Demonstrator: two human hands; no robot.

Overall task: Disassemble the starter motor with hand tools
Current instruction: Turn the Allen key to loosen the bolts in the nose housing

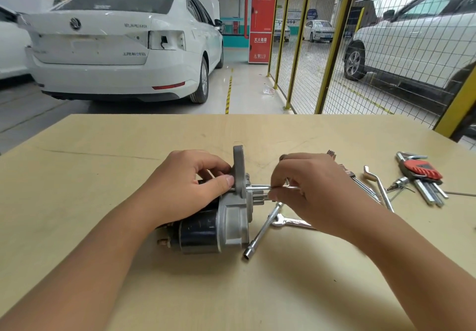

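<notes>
The starter motor lies on its side in the middle of the wooden table, black body to the left, silver nose housing and flange to the right. My left hand grips the upper part of the motor beside the flange, thumb against the metal. My right hand pinches a thin hex key whose long shaft runs horizontally into the flange. The key's far end is hidden under my fingers.
A socket T-wrench and an open-end wrench lie just right of the motor. Further right are a bent spanner, a red-holdered hex key set and small bits. Beyond the table stand white cars and a yellow mesh fence.
</notes>
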